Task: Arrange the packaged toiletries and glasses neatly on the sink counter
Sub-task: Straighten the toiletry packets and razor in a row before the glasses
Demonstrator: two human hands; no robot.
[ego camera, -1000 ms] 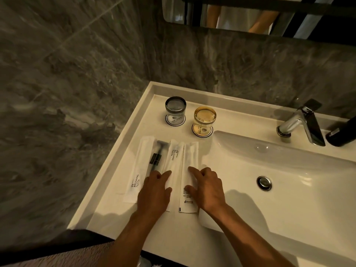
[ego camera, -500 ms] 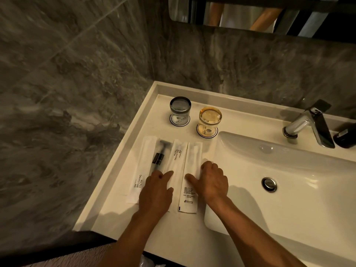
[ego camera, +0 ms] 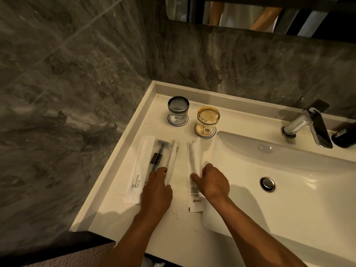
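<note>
Long white toiletry packets lie side by side on the white sink counter [ego camera: 115,191]. The left one reads BRUSHING TEETH [ego camera: 137,170]; a clear razor packet [ego camera: 159,157] and a slim white packet [ego camera: 173,160] lie against it. My left hand [ego camera: 157,191] presses flat on their near ends. My right hand [ego camera: 212,182] pinches the rightmost packet [ego camera: 193,160] between thumb and fingers, with a gap between it and the others. A grey glass [ego camera: 178,109] and an amber glass [ego camera: 208,118] stand upside down on round coasters behind.
The basin [ego camera: 289,170] with its drain [ego camera: 267,184] lies right of the packets. A chrome tap [ego camera: 308,124] and a dark bottle [ego camera: 344,135] stand at the back right. Grey marble walls close the left and back; a mirror hangs above.
The packets touched each other before; my right hand has since pulled the rightmost packet to the right, opening a gap. My left hand has slid slightly left on the others.
</note>
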